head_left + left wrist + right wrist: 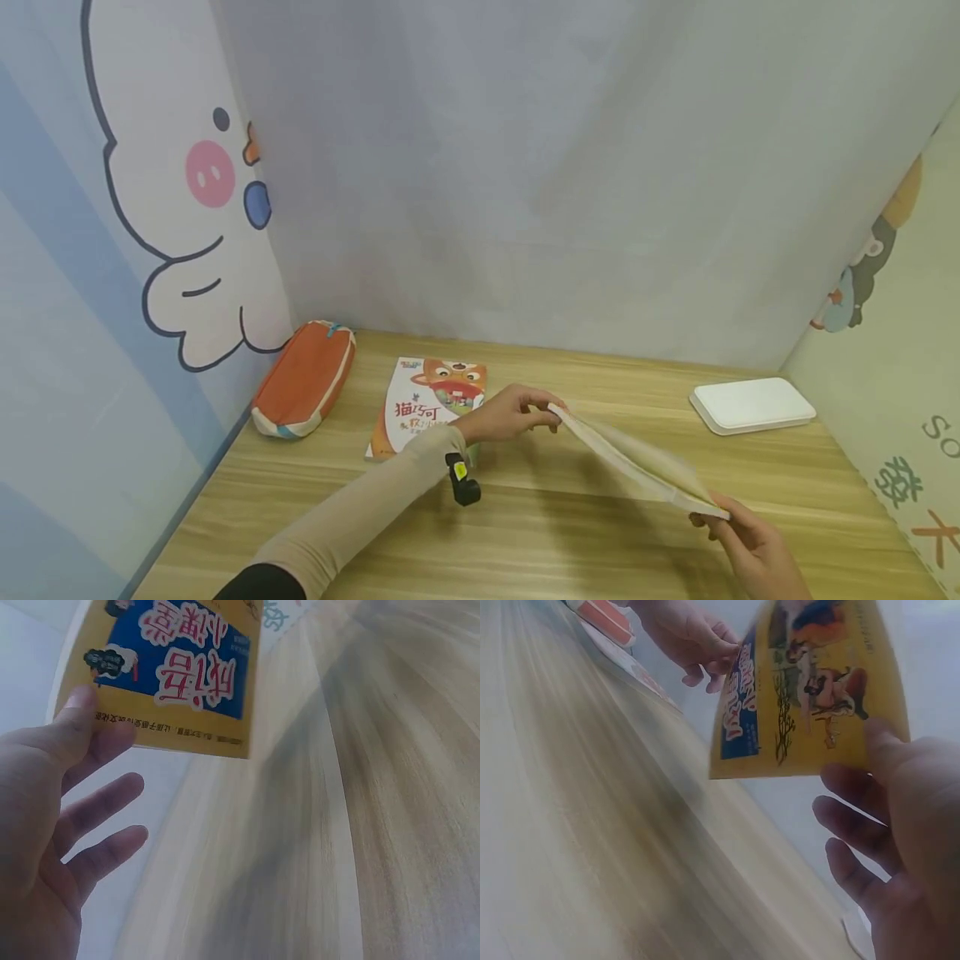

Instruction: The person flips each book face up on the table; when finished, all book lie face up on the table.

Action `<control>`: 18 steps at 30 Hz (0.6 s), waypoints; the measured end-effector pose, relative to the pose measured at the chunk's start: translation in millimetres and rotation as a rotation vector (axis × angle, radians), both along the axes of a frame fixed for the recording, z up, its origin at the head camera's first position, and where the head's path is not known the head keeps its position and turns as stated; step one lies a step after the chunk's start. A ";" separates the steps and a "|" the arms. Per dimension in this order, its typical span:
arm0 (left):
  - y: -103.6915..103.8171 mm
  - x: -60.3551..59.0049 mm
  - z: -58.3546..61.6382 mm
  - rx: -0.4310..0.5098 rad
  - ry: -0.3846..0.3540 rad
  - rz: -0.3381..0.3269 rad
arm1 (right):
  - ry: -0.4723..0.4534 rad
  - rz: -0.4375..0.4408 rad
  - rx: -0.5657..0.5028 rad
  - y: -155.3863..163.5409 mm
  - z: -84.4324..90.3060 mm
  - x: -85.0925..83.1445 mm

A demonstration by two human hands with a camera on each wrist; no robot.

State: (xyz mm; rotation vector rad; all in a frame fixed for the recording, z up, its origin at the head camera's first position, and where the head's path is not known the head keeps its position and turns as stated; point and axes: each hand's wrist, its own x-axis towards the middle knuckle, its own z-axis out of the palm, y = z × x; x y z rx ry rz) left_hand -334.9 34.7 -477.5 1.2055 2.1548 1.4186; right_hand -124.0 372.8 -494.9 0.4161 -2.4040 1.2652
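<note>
2 hands hold thin yellow-covered paperback book (637, 458) above light wooden table (570, 533): left hand (506, 414) pinches far corner, right hand (757, 546) pinches near corner. Mid-carry; next needs level lowering, likely.

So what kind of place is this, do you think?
Probably a child's study corner: cartoon-printed walls enclose a wooden desk, with an orange pencil case and a children's book lying on it, while both hands hold up another yellow picture book.
</note>
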 end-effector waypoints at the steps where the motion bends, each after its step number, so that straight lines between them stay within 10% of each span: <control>1: 0.2 0.3 0.6 0.000 0.003 0.008 | -0.003 -0.015 -0.002 -0.5 0.8 0.2; 18: 5.2 2.0 5.2 0.009 0.089 0.034 | -0.143 -0.174 0.003 -8.9 14.7 0.7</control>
